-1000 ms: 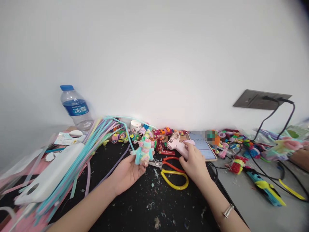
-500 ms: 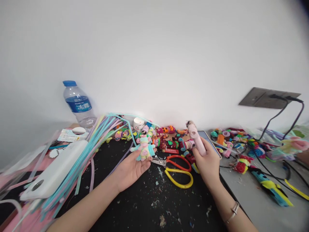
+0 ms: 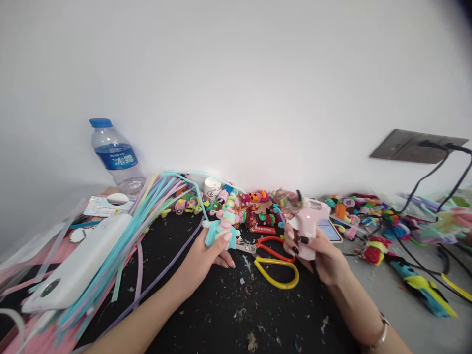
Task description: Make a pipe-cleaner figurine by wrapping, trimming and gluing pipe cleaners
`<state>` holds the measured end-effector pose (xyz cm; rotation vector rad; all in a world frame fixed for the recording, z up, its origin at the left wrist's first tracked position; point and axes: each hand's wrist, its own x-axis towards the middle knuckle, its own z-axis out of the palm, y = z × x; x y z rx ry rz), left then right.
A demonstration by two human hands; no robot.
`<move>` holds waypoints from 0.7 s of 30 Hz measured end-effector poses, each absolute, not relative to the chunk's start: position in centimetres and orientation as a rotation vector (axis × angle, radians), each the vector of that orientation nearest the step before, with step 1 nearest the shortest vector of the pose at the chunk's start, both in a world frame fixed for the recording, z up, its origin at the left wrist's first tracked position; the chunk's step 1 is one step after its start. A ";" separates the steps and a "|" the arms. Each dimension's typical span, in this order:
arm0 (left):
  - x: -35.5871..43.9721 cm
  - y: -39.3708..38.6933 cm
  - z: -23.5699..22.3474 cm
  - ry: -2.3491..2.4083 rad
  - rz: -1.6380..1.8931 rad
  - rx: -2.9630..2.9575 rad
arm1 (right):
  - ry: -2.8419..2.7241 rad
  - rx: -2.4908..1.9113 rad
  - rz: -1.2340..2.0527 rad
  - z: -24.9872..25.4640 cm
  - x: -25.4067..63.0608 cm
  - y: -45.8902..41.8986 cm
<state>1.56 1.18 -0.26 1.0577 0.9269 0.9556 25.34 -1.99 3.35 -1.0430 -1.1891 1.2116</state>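
A small pastel pipe-cleaner doll [image 3: 223, 227], mostly aqua with pink and yellow parts, sits between the thumb and fingers of my left hand [image 3: 206, 255]. My right hand [image 3: 320, 253] is wrapped round the handle of a pale pink glue gun [image 3: 311, 221]. The gun has a small red light and its nozzle, covered in fuzzy coloured bits, points left toward the doll but stays apart from it. Between the hands lie scissors [image 3: 277, 273] with one red and one yellow handle loop. Their blade tips are partly hidden behind my left hand.
Pipe cleaners [image 3: 147, 211] and a white power bank [image 3: 79, 265] lie at left, near a water bottle [image 3: 116, 157]. Several fuzzy figures and a paper cup [image 3: 212, 189] line the wall. A phone [image 3: 330, 231] lies behind my right hand. Cords run from the wall socket [image 3: 416, 146].
My right hand has turned the glue gun from pointing up and away to pointing left, toward the doll. My left thumb has closed over the doll, which is now tilted differently.
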 end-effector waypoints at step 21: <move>1.7 1.2 -0.8 1.009 0.763 1.354 | -1.400 -1.351 1.305 0.0 23.6 -3.1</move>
